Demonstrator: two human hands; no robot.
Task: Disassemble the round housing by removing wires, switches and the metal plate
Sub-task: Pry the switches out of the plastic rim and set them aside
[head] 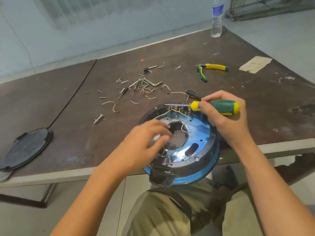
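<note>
The round blue and black housing (207, 150) leans tilted against the table's near edge, its open side facing me. A shiny metal plate (196, 133) with a central hole sits inside it. White wires (163, 114) run to a row of switches (179, 109) at the housing's far rim. My right hand (226, 120) grips a green and yellow screwdriver (219, 108), whose shaft lies along the switches. My left hand (144, 142) is blurred over the plate's left side, fingers curled; whether it holds a wire is unclear.
On the brown table (68, 116) lie loose screws and hex keys (144, 83), cut wire pieces (114, 104), green and yellow pliers (211, 68), a second black-handled screwdriver (193, 94), a round dark cover (25, 149) at left, cardboard (255, 64), and a water bottle (216, 19) at the far edge.
</note>
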